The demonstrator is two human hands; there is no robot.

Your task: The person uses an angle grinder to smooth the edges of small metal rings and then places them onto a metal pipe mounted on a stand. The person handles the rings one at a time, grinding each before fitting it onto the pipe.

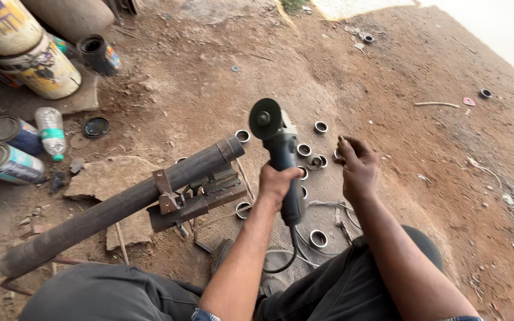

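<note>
My left hand (276, 181) grips the dark blue body of an angle grinder (284, 160), held upright with its round disc (265, 119) at the top. The grinder's cable (290, 252) loops down between my knees. My right hand (358, 163) hovers just right of the grinder, its fingers pinched on a small metal ring (338, 156). A long rusty steel pipe (120, 205) lies clamped in a rusty vise (200, 199) to the left of both hands, its cut end (233, 147) close to the disc. Several short cut pipe rings (318, 238) lie on the ground around the grinder.
Paint cans (7, 163) and a plastic bottle (51, 132) lie at the far left, with larger drums (40, 65) behind them. A flat stone (111, 178) sits under the pipe. The ground is bare reddish dirt with scraps. My knees (108, 291) fill the bottom edge.
</note>
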